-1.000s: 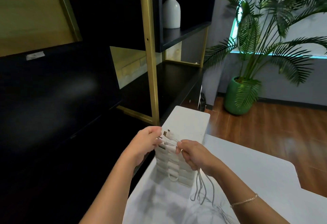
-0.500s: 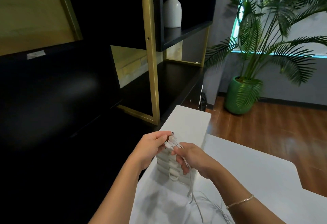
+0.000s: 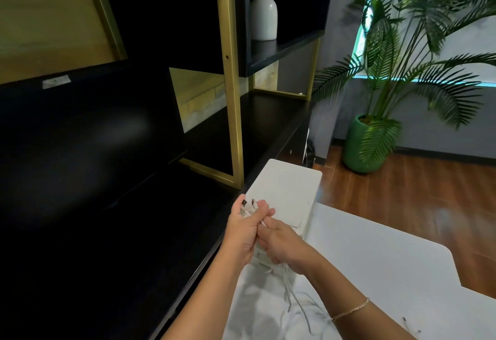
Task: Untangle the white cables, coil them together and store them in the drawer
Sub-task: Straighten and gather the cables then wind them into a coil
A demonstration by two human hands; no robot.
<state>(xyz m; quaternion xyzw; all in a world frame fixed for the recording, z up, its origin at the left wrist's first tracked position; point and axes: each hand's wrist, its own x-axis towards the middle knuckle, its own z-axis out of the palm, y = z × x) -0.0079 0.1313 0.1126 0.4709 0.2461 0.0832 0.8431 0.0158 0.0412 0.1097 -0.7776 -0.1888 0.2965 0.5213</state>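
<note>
Cables (image 3: 291, 290) hang in loose white strands from both hands, trailing down onto the counter (image 3: 375, 272) just in front of the white drawer unit (image 3: 284, 189). The left hand (image 3: 243, 228) is curled round the plug ends, which poke up above its fingers right at the near edge of the drawer unit's top. The right hand (image 3: 281, 243) presses in against it, fingers closed round the strands just below, so the two hands touch. How many cables there are I cannot tell; the bundle is partly hidden between the palms.

To my eye this is the gathering step: the ends look lined up together, and the slack below is not yet coiled. A few more strands lie on the counter nearer the person than the drawer unit, by the wrist with the bracelet (image 3: 351, 310).

Next, I would guess, the left hand needs to keep the plugs pinned while the right draws the slack up in loops. The drawer fronts are hidden behind the hands, so whether one is open I cannot say.
</note>
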